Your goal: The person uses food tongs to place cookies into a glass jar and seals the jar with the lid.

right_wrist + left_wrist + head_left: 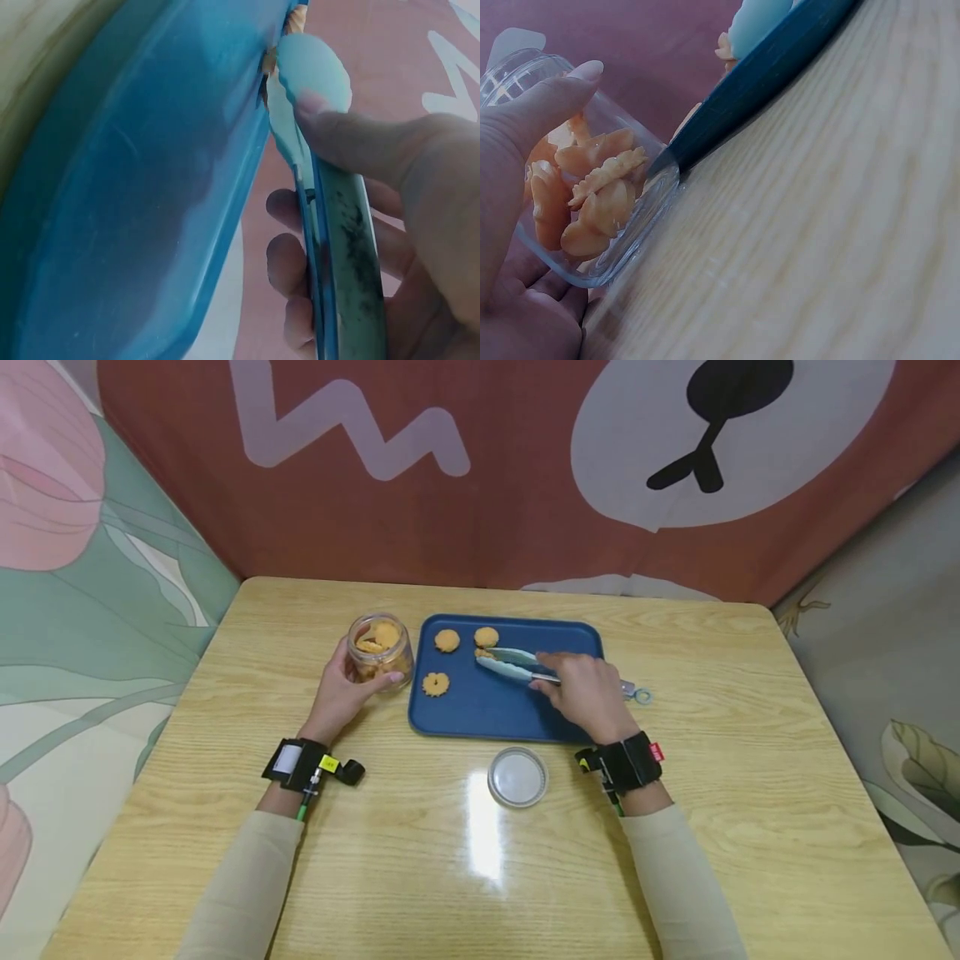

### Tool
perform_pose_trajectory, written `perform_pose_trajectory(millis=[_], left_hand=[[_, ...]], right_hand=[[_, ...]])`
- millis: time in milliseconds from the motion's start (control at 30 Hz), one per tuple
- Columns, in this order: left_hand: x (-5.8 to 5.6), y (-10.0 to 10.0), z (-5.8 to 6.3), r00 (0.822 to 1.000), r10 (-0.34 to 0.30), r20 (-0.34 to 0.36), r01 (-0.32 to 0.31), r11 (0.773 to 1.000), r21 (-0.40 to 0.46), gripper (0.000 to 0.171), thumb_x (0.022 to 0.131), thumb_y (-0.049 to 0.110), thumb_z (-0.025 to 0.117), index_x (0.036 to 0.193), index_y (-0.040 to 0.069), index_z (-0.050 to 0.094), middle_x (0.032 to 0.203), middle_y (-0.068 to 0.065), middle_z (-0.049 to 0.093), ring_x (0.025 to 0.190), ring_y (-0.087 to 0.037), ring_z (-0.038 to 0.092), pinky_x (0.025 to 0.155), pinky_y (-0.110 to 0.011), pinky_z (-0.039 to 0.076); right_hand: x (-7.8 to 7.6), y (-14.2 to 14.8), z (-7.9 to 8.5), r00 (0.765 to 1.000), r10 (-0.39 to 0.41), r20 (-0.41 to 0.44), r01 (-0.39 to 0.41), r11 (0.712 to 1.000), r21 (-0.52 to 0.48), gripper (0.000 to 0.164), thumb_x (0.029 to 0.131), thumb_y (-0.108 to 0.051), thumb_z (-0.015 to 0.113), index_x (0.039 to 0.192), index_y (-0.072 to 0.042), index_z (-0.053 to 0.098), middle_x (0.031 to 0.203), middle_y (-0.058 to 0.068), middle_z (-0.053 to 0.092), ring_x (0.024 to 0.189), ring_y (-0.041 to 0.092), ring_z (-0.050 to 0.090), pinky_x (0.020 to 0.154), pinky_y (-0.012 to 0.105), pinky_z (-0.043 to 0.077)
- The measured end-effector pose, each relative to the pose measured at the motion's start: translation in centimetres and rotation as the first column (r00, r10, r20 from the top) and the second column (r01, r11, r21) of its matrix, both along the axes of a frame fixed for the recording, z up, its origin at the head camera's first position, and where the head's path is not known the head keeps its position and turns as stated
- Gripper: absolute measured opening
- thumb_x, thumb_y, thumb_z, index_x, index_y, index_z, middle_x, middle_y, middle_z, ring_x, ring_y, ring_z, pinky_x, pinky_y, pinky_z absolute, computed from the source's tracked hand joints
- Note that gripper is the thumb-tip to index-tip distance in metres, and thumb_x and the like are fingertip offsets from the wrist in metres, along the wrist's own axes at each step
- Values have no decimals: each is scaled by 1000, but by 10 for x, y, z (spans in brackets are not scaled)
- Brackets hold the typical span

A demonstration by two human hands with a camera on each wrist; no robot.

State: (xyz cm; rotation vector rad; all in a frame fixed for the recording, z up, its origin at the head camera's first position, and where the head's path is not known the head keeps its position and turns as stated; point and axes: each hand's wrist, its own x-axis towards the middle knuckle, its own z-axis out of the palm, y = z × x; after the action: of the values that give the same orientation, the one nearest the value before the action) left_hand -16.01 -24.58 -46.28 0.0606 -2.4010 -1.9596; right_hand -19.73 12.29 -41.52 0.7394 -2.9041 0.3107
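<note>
On the left, my left hand grips a clear jar of small golden cookies, thumb across its side. The jar stands on the table beside the tray. My right hand holds light-blue tongs over the blue tray, with fingers and thumb wrapped round the arms. Between the tong tips is a cookie, partly hidden. Three cookies lie on the tray: a round one at the back left, another just behind the tips, and a flower-shaped one nearer the front.
A round lid lies on the wooden table in front of the tray. Behind the table's far edge hangs a reddish-brown curtain with a cartoon print. Patterned cloth covers the left side.
</note>
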Motion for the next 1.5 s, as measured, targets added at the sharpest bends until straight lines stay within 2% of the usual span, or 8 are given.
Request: perform_pose_trajectory(millis=[67,167,333,600,900,1133,1367,1500], left_hand=[[3,3,8,1000,-4,11,4,1000,0,93,91,17,84,165,22,29,171,-8,34,163,-20,26,136,-41,20],[3,3,9,1000,-7,7,7,1000,1,93,91,17,84,166,21,29,171,-9,34,163,-21,26,136,-43,21],[-3,-1,-2,1000,0,6,0,1000,-1,95,90,17,84,166,21,28,171,-8,34,163,-20,26,136,-42,20],[-8,-6,-17,1000,11,-12,-11,1000,-8,94,88,25,87,164,33,31,169,-2,37,161,-15,29,135,-41,22],[-7,-7,-18,1000,7,-3,-7,1000,-15,94,88,29,88,163,37,32,171,1,35,162,-14,27,136,-41,21],[-10,-8,-21,1000,14,14,-14,1000,-15,94,89,24,86,164,33,30,171,-2,35,162,-15,26,136,-41,20],[-9,-7,-20,1000,10,-11,-10,1000,-3,93,89,22,86,164,32,31,171,-2,35,161,-15,28,136,-42,22],[-7,-7,-19,1000,4,-30,-4,1000,0,92,89,23,86,163,33,32,170,1,37,161,-13,29,135,-41,22]], right_hand=[[0,1,1,1000,0,-23,0,1000,-4,45,96,-38,78,133,-14,74,115,12,80,78,28,73,52,39,53],[1,2,1,999,7,-44,-8,1000,-14,42,96,-37,78,131,-15,76,111,12,81,68,24,68,45,32,41],[2,1,2,998,27,-58,-29,999,-29,42,95,-38,78,131,-16,76,107,12,82,64,21,63,44,28,34],[4,-11,15,993,70,-94,-77,994,-75,44,95,-39,78,133,-18,75,91,10,80,57,18,55,44,27,23],[8,-33,35,978,120,-169,-138,985,-101,45,94,-38,79,134,-16,74,105,10,82,60,21,65,43,26,28],[8,-52,49,971,145,-190,-169,979,-111,45,96,-39,77,135,-18,74,97,7,82,57,19,60,45,27,27],[9,-71,57,963,167,-211,-190,977,-94,46,95,-40,78,136,-19,73,110,2,82,72,19,71,49,31,46],[8,-82,58,955,189,-227,-214,973,-91,47,95,-41,78,136,-18,73,116,2,81,79,19,75,54,31,52]])
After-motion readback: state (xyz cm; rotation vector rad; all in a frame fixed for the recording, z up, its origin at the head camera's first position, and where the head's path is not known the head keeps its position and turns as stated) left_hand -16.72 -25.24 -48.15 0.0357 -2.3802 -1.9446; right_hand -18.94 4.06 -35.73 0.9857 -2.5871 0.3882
